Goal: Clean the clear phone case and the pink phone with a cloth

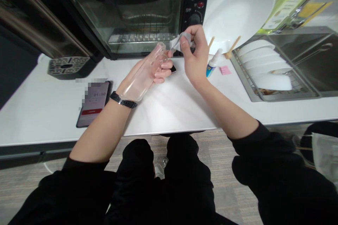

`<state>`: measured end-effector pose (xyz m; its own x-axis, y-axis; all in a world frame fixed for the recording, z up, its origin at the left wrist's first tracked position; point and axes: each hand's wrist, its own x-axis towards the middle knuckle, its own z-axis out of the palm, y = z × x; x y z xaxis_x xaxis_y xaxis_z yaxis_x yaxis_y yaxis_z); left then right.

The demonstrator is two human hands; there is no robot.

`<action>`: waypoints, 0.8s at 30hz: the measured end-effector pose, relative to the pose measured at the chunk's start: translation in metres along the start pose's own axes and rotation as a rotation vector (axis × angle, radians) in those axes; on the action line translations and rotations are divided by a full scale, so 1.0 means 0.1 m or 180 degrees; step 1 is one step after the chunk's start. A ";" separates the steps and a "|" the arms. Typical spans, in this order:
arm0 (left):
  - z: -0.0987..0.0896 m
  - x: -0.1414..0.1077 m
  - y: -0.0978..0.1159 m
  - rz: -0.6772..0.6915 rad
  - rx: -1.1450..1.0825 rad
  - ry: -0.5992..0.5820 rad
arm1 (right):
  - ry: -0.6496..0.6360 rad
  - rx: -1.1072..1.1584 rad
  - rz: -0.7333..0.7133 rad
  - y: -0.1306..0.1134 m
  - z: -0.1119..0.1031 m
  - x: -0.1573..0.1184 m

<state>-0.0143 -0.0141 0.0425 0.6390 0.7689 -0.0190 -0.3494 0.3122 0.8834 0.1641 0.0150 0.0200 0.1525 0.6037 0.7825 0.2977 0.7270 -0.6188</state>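
The clear phone case – see-through, its far edge blurred – is grasped in the left hand; the right hand pinches a crumpled white tissue, partly hidden by fingers.

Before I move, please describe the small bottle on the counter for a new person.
Start at the black oven, then look at the white counter in front of it. Near the oven's right end, the bottle is between the right hand and the pink note. Its white top and blue body set it apart from the flat note and the thin wooden sticks.
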 end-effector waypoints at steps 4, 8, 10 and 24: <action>-0.08 0.05 -0.17 0.0012 0.1512 -0.0206 | -0.0183 -0.0163 -0.0172 -0.06 0.00 -0.05; -0.18 0.15 -0.40 0.0150 0.2794 -0.0785 | -0.0165 -0.0408 -0.0190 -0.13 -0.04 -0.06; -0.17 0.17 -0.45 0.0320 0.3257 -0.0772 | -0.0245 -0.0624 -0.0113 -0.13 -0.05 -0.05; -0.55 0.17 -0.43 0.0507 0.5393 0.0466 | -0.0192 -0.0410 -0.0230 -0.01 -0.01 -0.06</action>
<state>-0.0261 0.0156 -0.0215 0.5752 0.8027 0.1578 0.7272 -0.5900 0.3509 0.1636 0.0098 0.0159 0.0705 0.5728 0.8167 0.4248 0.7235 -0.5441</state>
